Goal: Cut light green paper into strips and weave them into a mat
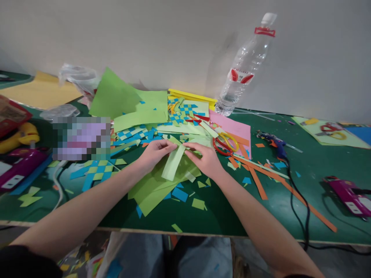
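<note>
Over the middle of the green table, both hands pinch a pale green paper strip (pixel 173 164), which hangs down toward me. My left hand (pixel 158 152) grips its upper end from the left, fingers closed. From the right, my right hand (pixel 204 156) holds the same end between thumb and forefinger. Beneath them lies a larger green paper sheet (pixel 150 197). Just right of my right hand are scissors with red and yellow handles (pixel 226 143). Blue-and-green woven paper pieces (pixel 131 134) lie beyond my left hand.
A plastic bottle (pixel 242 65) leans against the wall. A glue gun (pixel 274 143) with a black cord lies at right, near a purple power strip (pixel 349 195). Orange strips (pixel 285 181) and paper scraps are scattered about. A blurred-out phone-like object (pixel 84 139) stands at left.
</note>
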{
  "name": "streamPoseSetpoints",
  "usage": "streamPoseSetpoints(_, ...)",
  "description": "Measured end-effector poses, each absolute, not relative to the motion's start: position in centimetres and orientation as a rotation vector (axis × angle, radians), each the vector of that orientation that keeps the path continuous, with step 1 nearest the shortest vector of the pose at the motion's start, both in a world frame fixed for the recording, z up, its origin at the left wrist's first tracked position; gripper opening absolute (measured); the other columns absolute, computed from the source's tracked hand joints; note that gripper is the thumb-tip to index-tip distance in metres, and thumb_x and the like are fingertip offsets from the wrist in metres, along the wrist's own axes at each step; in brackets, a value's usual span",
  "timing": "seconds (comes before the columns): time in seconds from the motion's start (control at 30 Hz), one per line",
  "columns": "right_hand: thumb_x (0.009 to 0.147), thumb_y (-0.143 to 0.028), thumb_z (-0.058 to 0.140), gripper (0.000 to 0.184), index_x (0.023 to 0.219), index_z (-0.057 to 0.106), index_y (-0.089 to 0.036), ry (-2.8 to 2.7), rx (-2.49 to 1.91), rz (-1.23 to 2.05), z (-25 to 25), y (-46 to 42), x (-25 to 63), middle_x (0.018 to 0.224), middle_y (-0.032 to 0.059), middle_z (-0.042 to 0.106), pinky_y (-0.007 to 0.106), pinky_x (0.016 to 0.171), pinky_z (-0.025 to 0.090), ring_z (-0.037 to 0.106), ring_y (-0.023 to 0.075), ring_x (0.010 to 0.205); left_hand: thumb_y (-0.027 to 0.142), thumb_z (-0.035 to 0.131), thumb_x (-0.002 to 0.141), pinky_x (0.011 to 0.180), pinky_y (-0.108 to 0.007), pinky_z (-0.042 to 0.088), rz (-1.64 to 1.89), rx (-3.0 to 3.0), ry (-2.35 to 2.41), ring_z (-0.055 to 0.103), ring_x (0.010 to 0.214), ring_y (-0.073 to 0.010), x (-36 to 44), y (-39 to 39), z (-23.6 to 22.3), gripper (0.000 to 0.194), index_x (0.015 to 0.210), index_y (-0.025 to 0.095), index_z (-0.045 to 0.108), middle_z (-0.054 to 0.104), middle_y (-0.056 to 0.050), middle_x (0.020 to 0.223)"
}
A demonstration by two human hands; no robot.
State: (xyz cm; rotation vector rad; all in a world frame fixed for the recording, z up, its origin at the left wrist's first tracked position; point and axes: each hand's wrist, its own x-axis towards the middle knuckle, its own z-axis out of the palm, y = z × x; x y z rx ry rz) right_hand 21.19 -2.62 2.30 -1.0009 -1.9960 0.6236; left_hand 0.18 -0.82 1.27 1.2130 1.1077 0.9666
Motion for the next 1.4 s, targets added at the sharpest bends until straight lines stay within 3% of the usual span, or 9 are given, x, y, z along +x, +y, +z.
streamPoseSetpoints(0.17,0.093,-0.033,0.056,0.027,0.116,0.069,-0.026,-2.026,-0.967,0.607,2.18,-2.59,21.29,0.114,0.0034,0.074,0.035,0.086,0.057,0.070,0.0198,0.101,0.050,0.084,0.063,0.058,-0.023,0.045,0.968,1.184,1.101,0.058,0.059,-0.0124,0.32,-0.96,1.71,0.039,0.072,0.016,0.069,0.065,-0.001,0.065)
streamPoseSetpoints(0.4,0.090,-0.028,0.057,0.024,0.109,0.071,-0.025,-1.968,-0.986,0.666,2.26,-2.52,21.23,0.106,0.0032,0.076,0.033,0.082,0.059,0.072,0.0187,0.093,0.050,0.082,0.067,0.061,-0.024,0.047,0.971,1.213,1.090,0.059,0.062,-0.0130,0.25,-0.88,1.58,0.038,0.075,0.015,0.070,0.066,-0.002,0.068)
streamPoseSetpoints(0.63,0.088,-0.023,0.058,0.024,0.109,0.068,-0.023,-1.948,-1.012,0.694,1.97,-2.23,21.26,0.100,0.0040,0.076,0.034,0.084,0.057,0.072,0.0188,0.094,0.048,0.075,0.075,0.070,-0.028,0.051,0.969,1.327,1.046,0.065,0.073,-0.0159,0.38,-1.03,1.81,0.045,0.109,0.019,0.067,0.071,-0.003,0.082)
streamPoseSetpoints(1.0,0.089,-0.025,0.057,0.021,0.104,0.072,-0.024,-1.970,-1.041,0.666,2.16,-2.39,21.22,0.099,0.0032,0.077,0.031,0.078,0.058,0.072,0.0178,0.089,0.045,0.070,0.080,0.068,-0.028,0.054,0.963,1.551,1.102,0.067,0.077,-0.0172,0.30,-1.00,1.88,0.032,0.097,0.018,0.068,0.072,-0.005,0.086)
streamPoseSetpoints(1.4,0.088,-0.022,0.057,0.021,0.102,0.073,-0.022,-1.958,-1.031,0.632,2.10,-2.35,21.16,0.099,0.0034,0.077,0.031,0.079,0.059,0.073,0.0178,0.088,0.051,0.065,0.083,0.067,-0.028,0.054,0.925,1.663,1.098,0.066,0.075,-0.0169,0.35,-1.29,2.21,0.037,0.099,0.018,0.067,0.071,-0.005,0.084)
